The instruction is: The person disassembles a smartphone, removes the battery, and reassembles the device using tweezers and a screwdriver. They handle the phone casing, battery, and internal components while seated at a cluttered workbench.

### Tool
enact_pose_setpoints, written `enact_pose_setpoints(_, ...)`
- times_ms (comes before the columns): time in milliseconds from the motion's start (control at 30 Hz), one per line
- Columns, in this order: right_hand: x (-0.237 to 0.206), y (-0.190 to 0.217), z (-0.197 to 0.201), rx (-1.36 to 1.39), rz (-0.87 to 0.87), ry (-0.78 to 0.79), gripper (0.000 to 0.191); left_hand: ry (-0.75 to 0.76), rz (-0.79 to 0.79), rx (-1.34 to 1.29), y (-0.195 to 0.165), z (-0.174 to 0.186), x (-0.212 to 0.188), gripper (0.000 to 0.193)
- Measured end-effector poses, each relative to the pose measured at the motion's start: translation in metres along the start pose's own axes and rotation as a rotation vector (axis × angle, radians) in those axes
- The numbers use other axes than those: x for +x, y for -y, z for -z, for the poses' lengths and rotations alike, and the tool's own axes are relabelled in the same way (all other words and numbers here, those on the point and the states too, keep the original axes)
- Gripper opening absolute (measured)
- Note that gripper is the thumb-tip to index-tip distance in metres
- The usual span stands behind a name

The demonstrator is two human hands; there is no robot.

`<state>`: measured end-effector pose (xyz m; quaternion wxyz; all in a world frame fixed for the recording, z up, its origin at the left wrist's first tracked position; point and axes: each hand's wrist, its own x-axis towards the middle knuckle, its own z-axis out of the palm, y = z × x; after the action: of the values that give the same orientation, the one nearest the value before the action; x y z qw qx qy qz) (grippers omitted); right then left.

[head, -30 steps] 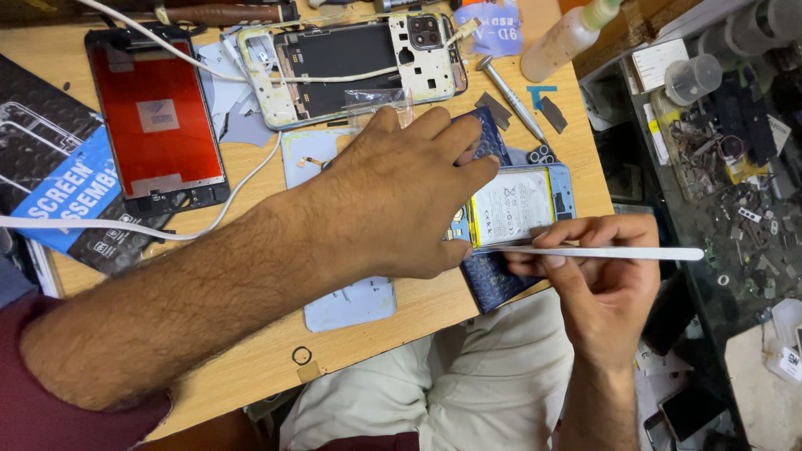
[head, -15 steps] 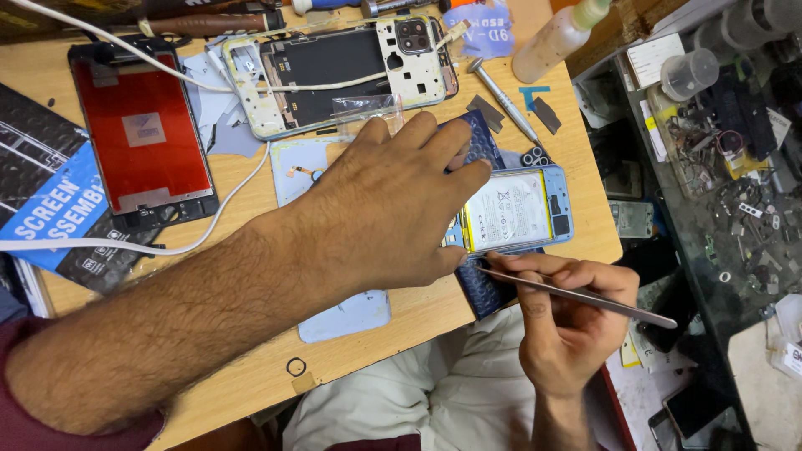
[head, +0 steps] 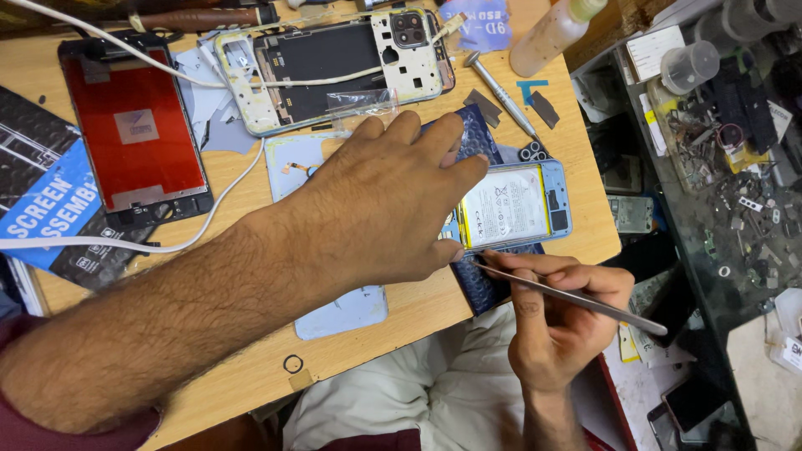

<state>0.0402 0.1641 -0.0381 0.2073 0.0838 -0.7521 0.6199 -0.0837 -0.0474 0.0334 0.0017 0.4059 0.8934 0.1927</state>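
Opened phone (head: pixel 518 205) under left hand (head: pixel 384 209), tweezers (head: pixel 568 296) — right hand (head: pixel 560 326)

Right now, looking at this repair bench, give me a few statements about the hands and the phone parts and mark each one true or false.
1. The right hand holds thin metal tweezers. True.
2. The left hand rests flat over the opened phone with the battery showing. True.
3. The red screen assembly lies under the left hand. False: it lies apart from it, at the far left of the wooden table.
4. The tweezers' tip points at the plastic bottle. False: it points at the opened phone's near edge, by the left thumb.
5. A white cable runs across the table. True.
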Motion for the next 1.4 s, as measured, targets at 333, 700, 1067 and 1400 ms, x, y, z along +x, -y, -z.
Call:
enact_pose_setpoints(333, -0.004, -0.008, -0.002, 0.020, 0.115, -0.001, 0.033, 0.065, 0.012, -0.032, 0.000, 0.000, 0.002, 0.065)
enact_pose_setpoints(700, -0.013, 0.005, 0.007, 0.293, -0.146, -0.288, 0.029, -0.011, 0.017, 0.100, -0.016, -0.001, -0.003, 0.073)
enact_pose_setpoints(1067, -0.038, 0.013, 0.007, 0.170, -0.163, -0.347, 0.025, 0.044, 0.153, 0.070, -0.048, -0.004, -0.009, 0.067)
enact_pose_setpoints(1400, -0.040, 0.008, -0.004, -0.155, -0.031, -0.249, 0.027, -0.007, 0.152, 0.077, -0.050, -0.004, -0.008, 0.069)
